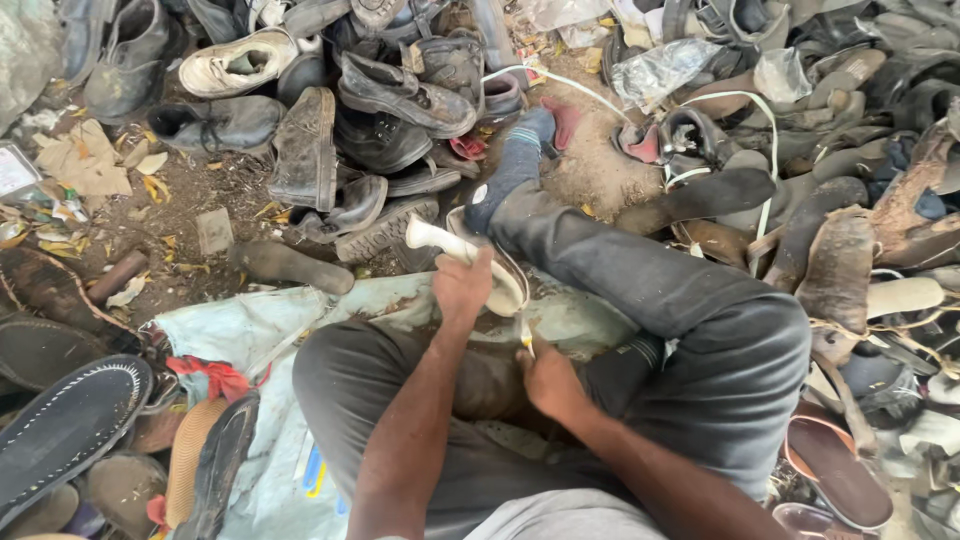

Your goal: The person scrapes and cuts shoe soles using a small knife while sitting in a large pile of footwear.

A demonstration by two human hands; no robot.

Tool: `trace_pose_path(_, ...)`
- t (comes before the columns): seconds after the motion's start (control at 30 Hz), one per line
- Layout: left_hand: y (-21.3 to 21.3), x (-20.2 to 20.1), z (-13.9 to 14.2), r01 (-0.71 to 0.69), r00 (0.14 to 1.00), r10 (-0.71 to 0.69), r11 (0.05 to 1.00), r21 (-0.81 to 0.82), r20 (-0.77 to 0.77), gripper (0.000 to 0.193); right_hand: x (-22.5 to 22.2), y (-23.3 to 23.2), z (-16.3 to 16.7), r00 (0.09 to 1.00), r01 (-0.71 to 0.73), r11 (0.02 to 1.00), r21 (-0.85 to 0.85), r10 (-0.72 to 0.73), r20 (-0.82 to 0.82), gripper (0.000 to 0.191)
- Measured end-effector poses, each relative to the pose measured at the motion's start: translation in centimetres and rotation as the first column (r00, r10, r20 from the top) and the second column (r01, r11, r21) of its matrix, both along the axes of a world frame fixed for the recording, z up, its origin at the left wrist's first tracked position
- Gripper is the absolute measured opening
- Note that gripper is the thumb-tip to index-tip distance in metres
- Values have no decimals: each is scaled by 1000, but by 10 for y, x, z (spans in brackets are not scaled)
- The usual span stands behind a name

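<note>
Both hands lowered, gripping white sole

The light is soft, even daylight, not too bright and not dim, and the shadows are faint and small, mostly tucked under the pile of old shoes in the upper middle. A crinkly clear plastic bag near the top right shines with a bit of white glare. The middle looks fairly sharp, but the corners bend and stretch and go a little soft, like the black sole at the lower left.
</note>
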State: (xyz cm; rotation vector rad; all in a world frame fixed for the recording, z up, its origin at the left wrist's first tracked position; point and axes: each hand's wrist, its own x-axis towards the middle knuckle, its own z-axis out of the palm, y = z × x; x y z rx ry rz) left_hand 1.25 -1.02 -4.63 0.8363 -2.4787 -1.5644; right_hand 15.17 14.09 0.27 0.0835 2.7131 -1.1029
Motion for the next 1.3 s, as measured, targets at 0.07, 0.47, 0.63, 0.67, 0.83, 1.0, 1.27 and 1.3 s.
trace_pose_path(0.07, -1, -1, -3, 8, 1000, -7, 1000, -30, 19, 71, 15, 2, -5, 999, -11, 1000, -12, 12, 52, 33)
trace_pose_path(0.47, -4, -5, -5, -7, 1000, 5, 994, 109, 19, 62, 5, 1, -37, 995, 61, 997, -46, -57, 83, 31)
trace_pose_path(0.63, -2, -6, 4, -56, 998, 48, 872, 486, 29, 49, -1, -2, -41, 995, 94, 993, -73, -96, -21, 31)
trace_pose_path(0.67, 0, -5, 6, -30, 997, 56, 904, 426, -49, 49, -18, -4, -43, 995, 85, 994, -71, -89, -55, 31)
trace_pose_path(0.83, -1, -3, 13, -23, 994, 66, 900, 436, -84, 44, -48, -18, -41, 1000, 12, 990, 142, -16, 23, 33)
trace_pose_path(1.0, -12, -6, 6, -89, 994, 10, 622, 778, 105, 27, -20, -15, -40, 987, 50, 986, 160, -74, 144, 52)
trace_pose_path(1.27, -33, -10, -44, 25, 998, 30, 589, 808, -52, 11, -47, -15, -82, 997, -72, 992, 104, 75, -28, 29)
trace_pose_path(1.3, -36, -12, -47, 25, 999, 25, 580, 814, -48, 9, -45, -10, -78, 999, -39, 999, 20, 39, -5, 32)
